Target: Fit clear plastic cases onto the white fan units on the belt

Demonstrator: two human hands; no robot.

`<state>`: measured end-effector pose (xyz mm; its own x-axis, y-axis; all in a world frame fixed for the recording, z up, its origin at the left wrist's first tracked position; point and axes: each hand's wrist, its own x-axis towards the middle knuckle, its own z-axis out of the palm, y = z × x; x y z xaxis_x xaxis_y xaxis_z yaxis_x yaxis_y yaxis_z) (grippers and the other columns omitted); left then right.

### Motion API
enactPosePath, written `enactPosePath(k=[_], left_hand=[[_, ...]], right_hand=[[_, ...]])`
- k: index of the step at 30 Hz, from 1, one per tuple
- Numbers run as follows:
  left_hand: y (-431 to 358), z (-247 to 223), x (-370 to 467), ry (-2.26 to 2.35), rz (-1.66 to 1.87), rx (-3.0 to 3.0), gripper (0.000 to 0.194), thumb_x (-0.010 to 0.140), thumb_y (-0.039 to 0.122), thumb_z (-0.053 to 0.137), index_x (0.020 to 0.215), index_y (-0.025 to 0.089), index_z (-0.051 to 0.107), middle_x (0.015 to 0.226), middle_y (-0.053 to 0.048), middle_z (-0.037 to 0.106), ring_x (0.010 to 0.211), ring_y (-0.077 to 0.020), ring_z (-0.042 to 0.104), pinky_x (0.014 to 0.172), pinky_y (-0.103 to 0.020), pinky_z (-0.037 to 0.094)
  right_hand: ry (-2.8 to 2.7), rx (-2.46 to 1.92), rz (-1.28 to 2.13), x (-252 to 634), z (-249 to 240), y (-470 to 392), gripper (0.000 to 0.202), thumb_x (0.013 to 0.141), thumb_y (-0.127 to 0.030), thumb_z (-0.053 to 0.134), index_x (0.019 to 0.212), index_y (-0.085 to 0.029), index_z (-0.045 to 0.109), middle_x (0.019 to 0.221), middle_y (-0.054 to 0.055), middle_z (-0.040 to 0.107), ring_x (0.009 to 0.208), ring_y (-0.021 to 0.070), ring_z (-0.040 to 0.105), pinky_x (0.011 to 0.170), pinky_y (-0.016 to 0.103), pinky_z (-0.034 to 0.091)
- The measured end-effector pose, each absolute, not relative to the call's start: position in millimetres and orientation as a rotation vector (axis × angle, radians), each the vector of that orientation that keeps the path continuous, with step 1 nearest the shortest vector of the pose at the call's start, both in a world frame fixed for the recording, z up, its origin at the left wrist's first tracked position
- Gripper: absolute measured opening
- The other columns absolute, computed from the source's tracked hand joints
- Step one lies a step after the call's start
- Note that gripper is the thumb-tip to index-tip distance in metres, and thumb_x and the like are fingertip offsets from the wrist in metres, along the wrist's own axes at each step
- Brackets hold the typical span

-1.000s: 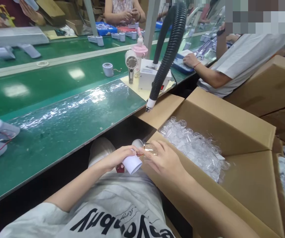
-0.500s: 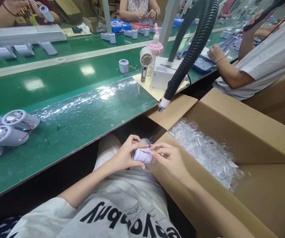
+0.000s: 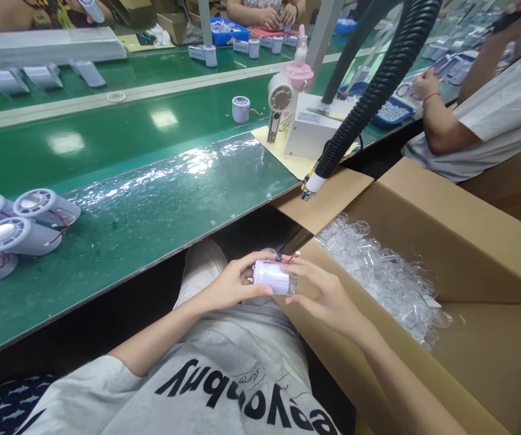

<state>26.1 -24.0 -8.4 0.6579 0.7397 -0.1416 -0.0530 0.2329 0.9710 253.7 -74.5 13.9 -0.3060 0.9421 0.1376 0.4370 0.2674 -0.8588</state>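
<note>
Fingers of our left hand (image 3: 228,285) and right hand (image 3: 326,296) close around a small white cylinder (image 3: 272,277) with thin red wires on top, holding it on its side above our lap, just below the edge of the green workbench (image 3: 119,223). Beside our right hand stands an open cardboard box (image 3: 423,211) of clear plastic cups (image 3: 378,272). More white fan housings (image 3: 20,223) lie on the bench to the left.

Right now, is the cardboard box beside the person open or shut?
Open. The cardboard box has its flaps folded outward, and the heap of clear plastic parts inside shows from above.
</note>
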Motion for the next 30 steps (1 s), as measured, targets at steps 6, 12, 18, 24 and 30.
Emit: enactPosePath(k=[6, 12, 18, 24, 30], left_hand=[[-24.6, -3.2, 23.8, 0.664, 0.548, 1.176, 0.071, 0.066, 0.026, 0.085, 0.131, 0.025, 0.055, 0.126, -0.008, 0.062, 0.083, -0.0143, 0.066, 0.071, -0.024, 0.054], [-26.2, -0.3, 20.4, 0.643, 0.565, 1.334, 0.073, 0.070, 0.035, 0.082, 0.137, 0.025, 0.053, 0.132, -0.010, 0.060, 0.109, -0.0247, 0.063, 0.091, -0.033, 0.051], [-25.3, 3.9, 17.3, 0.529, 0.636, 1.592, 0.076, 0.068, 0.027, 0.084, 0.137, 0.028, 0.055, 0.142, -0.011, 0.055, 0.130, -0.0298, 0.053, 0.106, -0.041, 0.045], [-25.5, 8.5, 17.4, 0.470, 0.669, 1.664, 0.079, 0.067, 0.024, 0.085, 0.139, 0.033, 0.052, 0.142, -0.009, 0.055, 0.130, -0.0286, 0.053, 0.106, -0.040, 0.046], [-27.8, 13.4, 15.9, 0.485, 0.649, 1.691, 0.079, 0.067, 0.026, 0.085, 0.139, 0.030, 0.053, 0.142, -0.012, 0.055, 0.131, -0.0306, 0.052, 0.106, -0.043, 0.046]], right_hand=[[-1.967, -1.173, 0.796, 252.6, 9.1, -79.0, 0.045, 0.083, -0.023, 0.076, 0.125, -0.027, 0.060, 0.133, 0.006, 0.062, 0.124, 0.0276, 0.057, 0.106, 0.044, 0.049], [-1.839, -1.151, 0.968, 250.3, 14.5, -81.5, 0.050, 0.078, -0.022, 0.081, 0.122, -0.029, 0.060, 0.124, 0.002, 0.066, 0.107, 0.0220, 0.067, 0.095, 0.034, 0.058], [-1.706, -1.175, 1.179, 252.0, 22.7, -86.5, 0.051, 0.076, -0.022, 0.083, 0.120, -0.029, 0.060, 0.118, 0.000, 0.069, 0.104, 0.0203, 0.069, 0.096, 0.034, 0.057], [-1.564, -1.216, 1.345, 251.7, 28.6, -87.4, 0.050, 0.074, -0.024, 0.084, 0.117, -0.028, 0.060, 0.115, 0.001, 0.068, 0.102, 0.0201, 0.068, 0.091, 0.033, 0.059], [-1.449, -1.224, 1.510, 251.9, 27.7, -87.9, 0.046, 0.077, -0.027, 0.081, 0.117, -0.027, 0.058, 0.116, 0.003, 0.066, 0.095, 0.0182, 0.067, 0.082, 0.030, 0.058]])
